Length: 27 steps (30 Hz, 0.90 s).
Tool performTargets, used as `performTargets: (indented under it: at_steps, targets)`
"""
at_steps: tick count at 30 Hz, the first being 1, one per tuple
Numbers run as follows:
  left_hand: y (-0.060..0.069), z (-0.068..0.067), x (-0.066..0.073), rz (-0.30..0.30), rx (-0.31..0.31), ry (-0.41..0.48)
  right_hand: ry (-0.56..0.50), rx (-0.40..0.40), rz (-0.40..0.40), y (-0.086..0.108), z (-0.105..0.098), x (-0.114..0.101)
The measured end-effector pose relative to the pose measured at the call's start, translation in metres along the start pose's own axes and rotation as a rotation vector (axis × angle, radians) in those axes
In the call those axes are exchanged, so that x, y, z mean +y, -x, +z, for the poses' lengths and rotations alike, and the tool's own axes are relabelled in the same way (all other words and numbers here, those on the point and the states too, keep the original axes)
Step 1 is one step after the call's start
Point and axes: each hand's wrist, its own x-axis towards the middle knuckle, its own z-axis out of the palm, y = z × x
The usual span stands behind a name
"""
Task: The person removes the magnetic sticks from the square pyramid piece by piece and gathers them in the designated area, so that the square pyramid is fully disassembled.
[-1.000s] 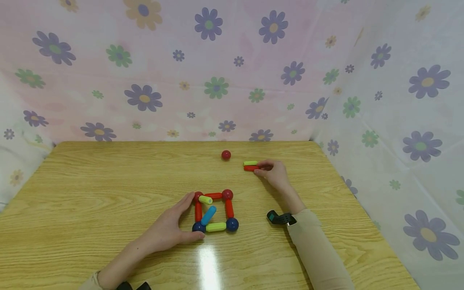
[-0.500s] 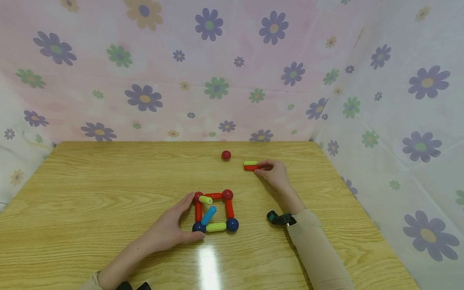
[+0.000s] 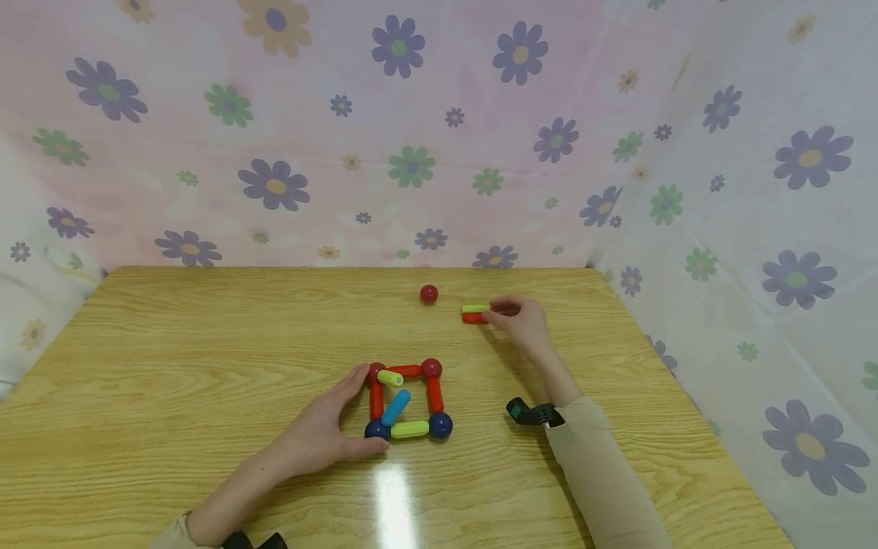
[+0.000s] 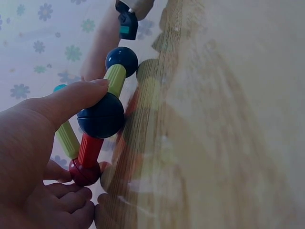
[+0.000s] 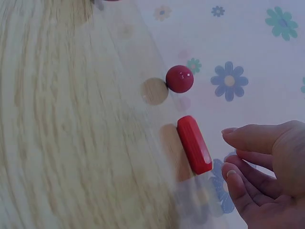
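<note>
A square of magnetic sticks and balls (image 3: 435, 395) lies on the table, with red and yellow-green sticks as sides. Dark blue balls (image 3: 440, 425) form its near corners, red balls (image 3: 431, 368) its far ones. From its left corners rise a blue stick (image 3: 396, 408) and a short yellow-green stick (image 3: 390, 377). My left hand (image 3: 309, 435) holds the square's left side, thumb on the blue ball, fingers against the red ball. My right hand (image 3: 524, 324) hovers by a loose red stick (image 5: 194, 145) and yellow-green stick (image 3: 474, 309); the right wrist view shows nothing between its fingers.
A loose red ball (image 3: 428, 293) lies near the table's back, left of the two loose sticks. Flowered cloth (image 3: 411, 137) hangs behind the wooden table (image 3: 206, 335) and along its right side.
My right thumb and fingers have shifted up and spread apart at the right end of the loose sticks. The left hand and the square have stayed put.
</note>
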Motion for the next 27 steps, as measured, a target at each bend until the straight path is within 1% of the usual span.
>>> performTargets:
  at_steps: [5, 7, 9, 13, 15, 17, 20, 22, 27]
  targets:
    - [-0.001, 0.000, 0.000, 0.000, 0.001, -0.002, -0.001, -0.010, -0.017, 0.003, 0.001, -0.012]
    - [-0.001, 0.000, 0.000, 0.000, 0.001, -0.001, 0.006, -0.015, -0.024, 0.007, 0.003, -0.023]
    - [-0.001, 0.000, 0.000, 0.000, 0.001, 0.001, -0.007, -0.039, -0.050, 0.013, 0.006, -0.038]
    - [0.000, 0.000, 0.001, 0.000, 0.000, 0.003, -0.033, -0.138, -0.160, 0.034, 0.020, -0.071]
    - [0.000, 0.000, 0.002, -0.001, -0.003, 0.004, -0.039, -0.205, -0.220, 0.046, 0.028, -0.082]
    - [0.000, 0.000, 0.002, -0.003, -0.006, 0.003, -0.042, -0.270, -0.250, 0.057, 0.036, -0.090]
    - [0.001, 0.000, 0.002, -0.004, -0.002, 0.006, -0.056, -0.349, -0.255, 0.071, 0.045, -0.096]
    - [0.001, -0.001, 0.001, -0.005, 0.000, 0.005, -0.068, -0.384, -0.253, 0.078, 0.048, -0.097]
    - [0.000, -0.001, 0.000, 0.002, 0.005, 0.009, -0.073, -0.461, -0.284, 0.089, 0.057, -0.088]
